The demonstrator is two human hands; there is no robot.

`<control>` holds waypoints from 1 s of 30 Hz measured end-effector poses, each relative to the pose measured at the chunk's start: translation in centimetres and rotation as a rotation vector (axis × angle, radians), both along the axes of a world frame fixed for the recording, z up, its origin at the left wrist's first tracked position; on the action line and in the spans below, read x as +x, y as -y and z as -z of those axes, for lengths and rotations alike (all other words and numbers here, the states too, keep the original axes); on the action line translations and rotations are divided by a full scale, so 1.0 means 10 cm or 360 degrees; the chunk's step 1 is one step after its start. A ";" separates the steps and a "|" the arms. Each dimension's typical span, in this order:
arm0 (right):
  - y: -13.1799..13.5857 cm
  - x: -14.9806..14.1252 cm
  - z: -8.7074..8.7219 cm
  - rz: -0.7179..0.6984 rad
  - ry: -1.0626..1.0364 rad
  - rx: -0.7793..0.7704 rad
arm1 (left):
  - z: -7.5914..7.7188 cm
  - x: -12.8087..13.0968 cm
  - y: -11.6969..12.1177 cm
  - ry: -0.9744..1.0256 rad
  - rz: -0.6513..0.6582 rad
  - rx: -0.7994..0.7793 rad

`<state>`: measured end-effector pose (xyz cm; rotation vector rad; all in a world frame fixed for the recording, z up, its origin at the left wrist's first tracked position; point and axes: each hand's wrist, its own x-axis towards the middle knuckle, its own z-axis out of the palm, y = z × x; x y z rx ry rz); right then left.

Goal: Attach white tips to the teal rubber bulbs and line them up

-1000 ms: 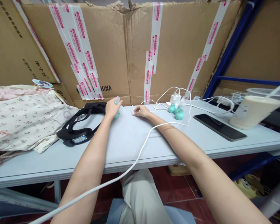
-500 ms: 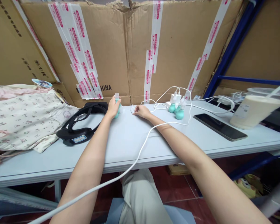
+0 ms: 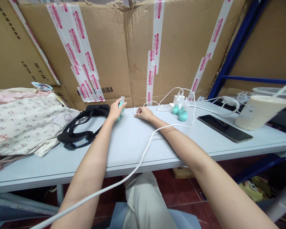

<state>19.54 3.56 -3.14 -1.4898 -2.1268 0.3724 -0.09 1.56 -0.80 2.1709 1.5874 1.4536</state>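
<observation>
My left hand (image 3: 115,110) is curled round a teal nasal aspirator (image 3: 121,104). Its clear tip (image 3: 122,99) sticks up above my thumb, and more teal shows below the fingers, where I cannot tell if it is the same piece. To the right of it, my right hand (image 3: 144,113) rests on the table with thumb and fingers pinched together. At those fingertips are small clear plastic pieces (image 3: 134,110), partly hidden by the hand. Several teal aspirators with clear tips (image 3: 183,115) stand further right, beside a white charger.
A black head strap device (image 3: 78,136) and a floral cloth bag (image 3: 26,121) lie at the left. A white cable (image 3: 143,156) runs over the table and my right forearm. At the right are a phone (image 3: 225,128) and a drink cup (image 3: 259,113). Cardboard (image 3: 112,54) stands behind.
My left thumb has moved up and right across the teal aspirator, and its tip tilts slightly right. A clear piece beside it is now out of sight. My right hand has hardly moved.
</observation>
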 end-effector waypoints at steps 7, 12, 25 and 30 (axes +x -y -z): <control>0.05 -0.08 0.03 0.0062 0.0051 0.0167 | 0.02 -0.01 0.00 -0.0050 0.0023 0.0004; 0.04 0.04 -0.18 -0.0286 -0.0561 -0.0443 | 0.02 -0.01 0.00 -0.0056 0.0009 -0.0016; 0.01 0.17 -0.39 -0.0850 -0.1471 -0.0529 | 0.03 -0.01 0.01 -0.0108 -0.0035 -0.0064; -0.02 0.16 -0.34 -0.0777 -0.1179 -0.0397 | 0.03 -0.01 0.00 -0.0115 -0.0043 -0.0082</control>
